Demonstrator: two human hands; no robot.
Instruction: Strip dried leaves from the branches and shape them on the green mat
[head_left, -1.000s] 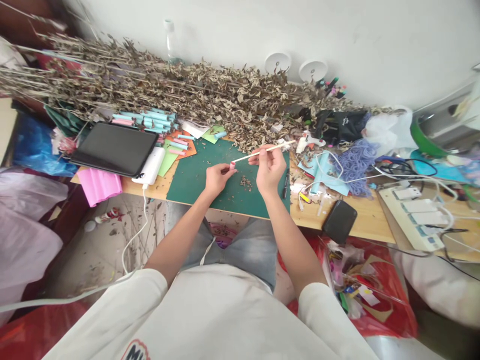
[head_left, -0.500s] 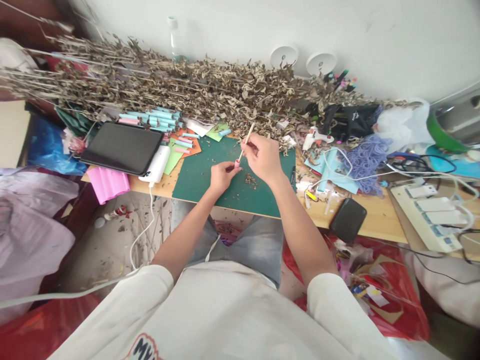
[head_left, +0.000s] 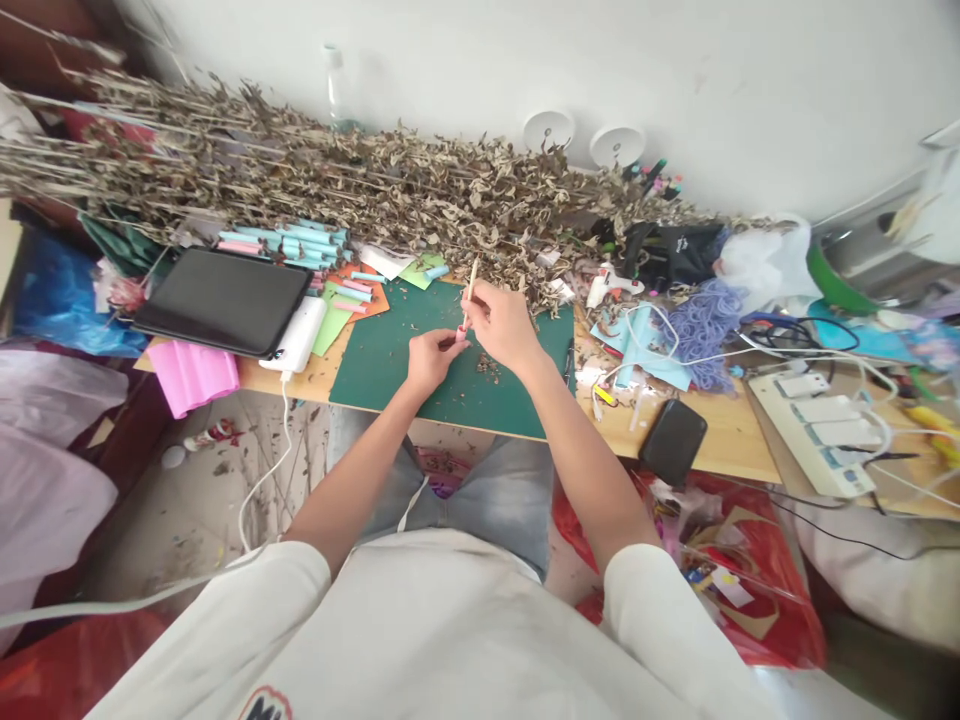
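Observation:
Over the green mat (head_left: 375, 370), my left hand (head_left: 433, 358) pinches a small pink paper tube (head_left: 460, 332) between thumb and fingers. My right hand (head_left: 499, 320) is closed around a thin wooden stick (head_left: 473, 275), held nearly upright. The stick's lower end meets the top of the tube; whether it is inside I cannot tell. Crumbled dry leaf bits (head_left: 487, 366) lie on the mat below my right hand. Left of the mat, several blue and pink paper tubes (head_left: 315, 240) are piled, with a few more on coloured paper sheets (head_left: 330, 322).
Dried leafy stalks (head_left: 420, 190) stretch along the wall side of the table. A black tablet (head_left: 221, 300) and a white power bank (head_left: 300, 335) sit at left. On the right are a glue gun (head_left: 611, 284), purple yarn (head_left: 705, 330), a black case (head_left: 673, 440) and a power strip (head_left: 814, 435).
My right hand and the stick have come down a little, and the stick stands more upright. My left hand still holds the tube. The whole view has shifted slightly.

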